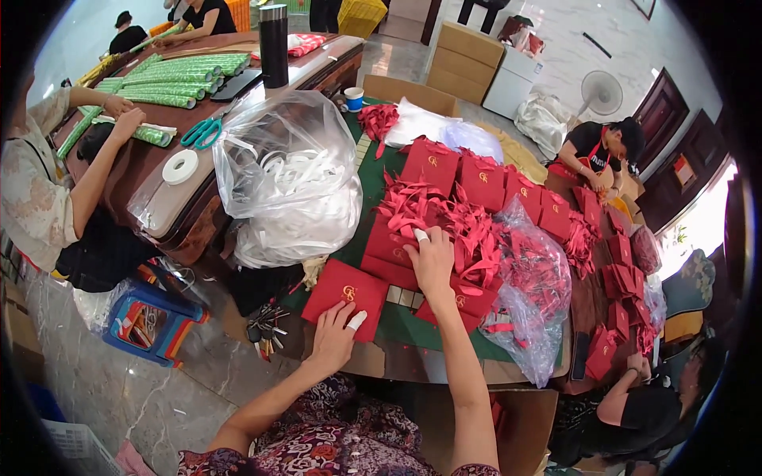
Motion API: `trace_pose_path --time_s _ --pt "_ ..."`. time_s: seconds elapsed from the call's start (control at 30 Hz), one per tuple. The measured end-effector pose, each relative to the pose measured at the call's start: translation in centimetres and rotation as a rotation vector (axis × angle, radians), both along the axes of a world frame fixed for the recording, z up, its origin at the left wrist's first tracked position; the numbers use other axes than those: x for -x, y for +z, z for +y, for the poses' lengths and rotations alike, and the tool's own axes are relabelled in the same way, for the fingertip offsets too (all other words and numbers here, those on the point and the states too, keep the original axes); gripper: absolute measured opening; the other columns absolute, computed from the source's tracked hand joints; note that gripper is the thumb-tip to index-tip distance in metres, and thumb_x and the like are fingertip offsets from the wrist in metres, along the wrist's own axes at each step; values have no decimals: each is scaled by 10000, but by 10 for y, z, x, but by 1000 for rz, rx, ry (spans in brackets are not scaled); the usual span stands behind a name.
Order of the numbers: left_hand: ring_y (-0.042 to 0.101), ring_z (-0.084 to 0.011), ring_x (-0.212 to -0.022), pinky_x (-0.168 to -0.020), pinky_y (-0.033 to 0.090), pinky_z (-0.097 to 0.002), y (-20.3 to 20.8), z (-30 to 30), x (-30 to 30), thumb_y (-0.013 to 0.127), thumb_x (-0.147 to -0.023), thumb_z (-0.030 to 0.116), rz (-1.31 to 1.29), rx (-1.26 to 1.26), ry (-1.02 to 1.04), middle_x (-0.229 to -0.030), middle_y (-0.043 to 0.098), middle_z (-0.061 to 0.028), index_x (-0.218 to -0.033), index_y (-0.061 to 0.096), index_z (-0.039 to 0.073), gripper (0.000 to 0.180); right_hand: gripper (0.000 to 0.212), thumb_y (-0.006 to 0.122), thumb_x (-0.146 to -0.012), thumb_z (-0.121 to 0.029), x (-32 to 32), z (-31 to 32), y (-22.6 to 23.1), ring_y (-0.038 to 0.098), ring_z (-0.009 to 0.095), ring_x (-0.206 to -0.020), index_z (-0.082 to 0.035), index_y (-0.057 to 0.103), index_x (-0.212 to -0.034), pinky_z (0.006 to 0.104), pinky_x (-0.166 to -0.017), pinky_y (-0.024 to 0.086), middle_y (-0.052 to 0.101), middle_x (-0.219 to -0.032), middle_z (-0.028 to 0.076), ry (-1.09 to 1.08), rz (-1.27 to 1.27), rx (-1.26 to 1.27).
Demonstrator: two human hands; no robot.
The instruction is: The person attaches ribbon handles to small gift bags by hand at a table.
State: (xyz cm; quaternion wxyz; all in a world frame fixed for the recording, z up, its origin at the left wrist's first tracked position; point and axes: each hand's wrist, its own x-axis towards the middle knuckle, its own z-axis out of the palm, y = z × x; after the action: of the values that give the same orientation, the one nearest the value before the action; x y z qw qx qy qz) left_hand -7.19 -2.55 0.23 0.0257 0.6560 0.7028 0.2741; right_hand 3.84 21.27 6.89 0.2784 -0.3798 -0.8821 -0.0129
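So, squarish red bag w/ gold emblem lies under spread-apart L grip; R grip, can't tell.

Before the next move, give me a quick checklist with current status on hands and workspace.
1. Left hand on the front red bag: ok, fingers rest near its lower edge.
2. Front bag lying flat, emblem uncovered: ok.
3. Right hand gripping a ribbon: cannot tell; its fingertips are at the red ribbons.
4. Red ribbons orderly: not ok, heaped loosely over other red bags.
5. White finger wraps, one on each hand: ok.
6. Scissors beside the hands: not ok, they lie on the brown table to the left, past the clear plastic bag.
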Motion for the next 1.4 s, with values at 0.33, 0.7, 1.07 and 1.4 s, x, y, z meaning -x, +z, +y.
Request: trace_pose_path --time_s 0.33,0.7,1.07,1.4 --pt "509 -341 -1203 -1001 402 -468 11 -10 -9 711 -706 39 -162 -134 -44 -1255 584 -107 -1212 633 126 519 170 688 -870 -93 -37 -84 6 646 267 -808 -33 657 -1026 352 -721 516 641 -903 127 -21 451 352" --pt "533 -306 -1177 -959 441 -447 -4 -32 -74 709 -762 79 -144 -98 -319 -1198 611 -76 -1097 699 103 335 347 728 -854 -62 -121 -147 -94 578 89 -763 -8 574 -1160 244 -690 504 619 -891 42 -137 669 1011" --pt "531 -333 -1170 -952 446 -453 -27 -30 -88 755 -752 99 -103 -51 -439 -1208 607 -91 -1120 672 102 377 143 617 -892 -39 -194 -119 -66 608 333 -827 -52 654 -1030 406 -734 483 607 -922 154 -424 431 239" --pt "539 -347 -1147 -976 462 -427 -6 27 -85 735 -784 103 -235 -91 -362 -1216 584 -155 -1159 623 8 403 134 677 -836 -65 -219 -74 -88 555 411 -929 -19 638 -956 467 -790 452 583 -974 188 -489 286 74"
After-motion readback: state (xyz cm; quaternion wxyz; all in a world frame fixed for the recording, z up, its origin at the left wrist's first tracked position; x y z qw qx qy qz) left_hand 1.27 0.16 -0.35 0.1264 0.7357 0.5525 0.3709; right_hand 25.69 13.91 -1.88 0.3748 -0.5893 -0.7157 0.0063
